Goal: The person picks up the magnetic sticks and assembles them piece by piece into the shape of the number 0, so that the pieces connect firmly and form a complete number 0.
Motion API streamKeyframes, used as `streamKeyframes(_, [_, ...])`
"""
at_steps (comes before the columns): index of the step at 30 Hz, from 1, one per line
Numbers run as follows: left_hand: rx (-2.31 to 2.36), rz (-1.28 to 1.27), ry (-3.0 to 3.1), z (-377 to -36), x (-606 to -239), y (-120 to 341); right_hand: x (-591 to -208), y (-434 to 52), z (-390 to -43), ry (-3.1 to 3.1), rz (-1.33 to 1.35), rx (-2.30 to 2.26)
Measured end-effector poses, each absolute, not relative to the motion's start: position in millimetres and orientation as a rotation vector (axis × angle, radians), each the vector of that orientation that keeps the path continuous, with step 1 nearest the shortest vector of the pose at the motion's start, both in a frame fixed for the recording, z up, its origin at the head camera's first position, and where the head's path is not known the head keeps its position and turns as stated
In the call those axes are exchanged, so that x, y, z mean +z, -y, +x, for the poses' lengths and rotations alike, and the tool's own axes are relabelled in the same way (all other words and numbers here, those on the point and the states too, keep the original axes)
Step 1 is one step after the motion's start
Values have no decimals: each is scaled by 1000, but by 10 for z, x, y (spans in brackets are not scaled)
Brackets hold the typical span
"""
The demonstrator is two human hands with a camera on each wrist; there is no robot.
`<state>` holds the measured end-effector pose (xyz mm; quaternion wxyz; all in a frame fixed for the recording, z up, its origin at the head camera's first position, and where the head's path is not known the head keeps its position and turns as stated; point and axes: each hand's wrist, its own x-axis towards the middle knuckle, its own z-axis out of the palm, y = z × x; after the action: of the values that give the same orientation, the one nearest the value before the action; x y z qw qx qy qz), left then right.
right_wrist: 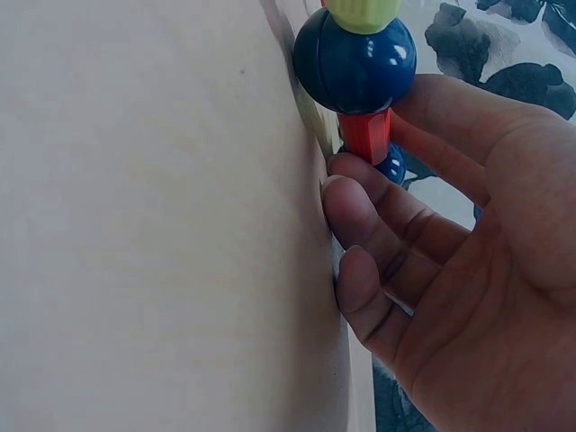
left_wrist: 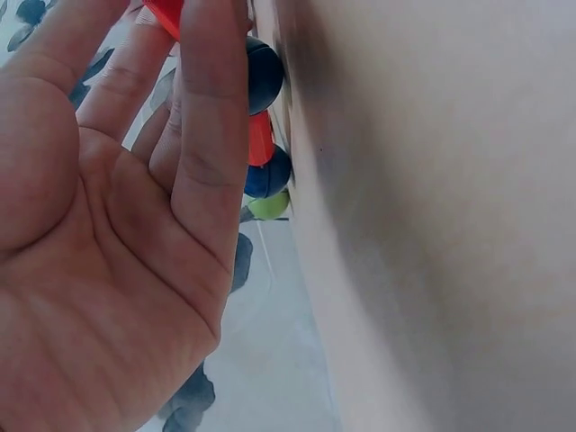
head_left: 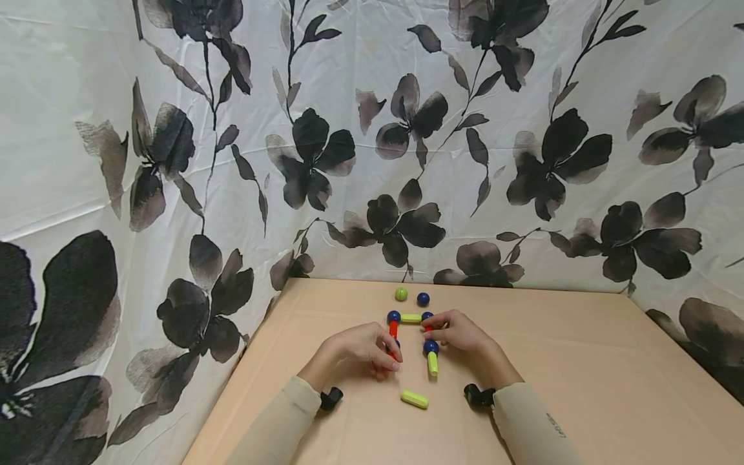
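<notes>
1. Nearest the person, a loose yellow-green rod [head_left: 414, 399] with rounded ends lies flat on the smooth tan table [head_left: 581, 361], well short of the frame of rods and balls [head_left: 411, 332] and touching nothing.
2. Beyond it stands that frame, an open shape of glossy plastic pieces: short capsule-like rods joined by dark blue balls. Its right leg ends in a yellow-green rod [head_left: 433, 363] hanging off a blue ball [head_left: 431, 347].
3. The left hand [head_left: 363, 349] rests at the frame's left side, fingers bent round the red rod [head_left: 393, 330]; the left wrist view shows the fingers lying straight alongside it, so I cannot tell whether they pinch it.
4. The right hand [head_left: 459, 330] sits at the frame's right side, fingertips [right_wrist: 355, 211] pinching the short red rod [right_wrist: 366, 135] just under the blue ball.
5. Across the frame's far side a yellow-green rod [head_left: 410, 318] bridges two blue balls.
6. Beyond the frame, a green ball [head_left: 401, 294] and a blue ball [head_left: 423, 299] lie apart, loose.
7. Behind the table hangs a creased white sheet with black flowers [head_left: 372, 129].
</notes>
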<state>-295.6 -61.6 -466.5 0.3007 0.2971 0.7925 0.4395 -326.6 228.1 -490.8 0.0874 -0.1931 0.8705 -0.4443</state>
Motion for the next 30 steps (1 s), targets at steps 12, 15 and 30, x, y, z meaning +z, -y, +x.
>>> streamKeyframes(12, [1135,803,-2132,-2976,-4663,615,-4912,-2277,-3276,-2599,-569,-1308])
streamKeyframes(15, [1145,809,-2192,-2993,-4648,603,-4917,-2279,-3279,-2601,-575,-1302])
streamKeyframes(30, [1569,642,-2644,-3350,-4910,496,-4937,-2294,-3303,-2585,-576,-1324])
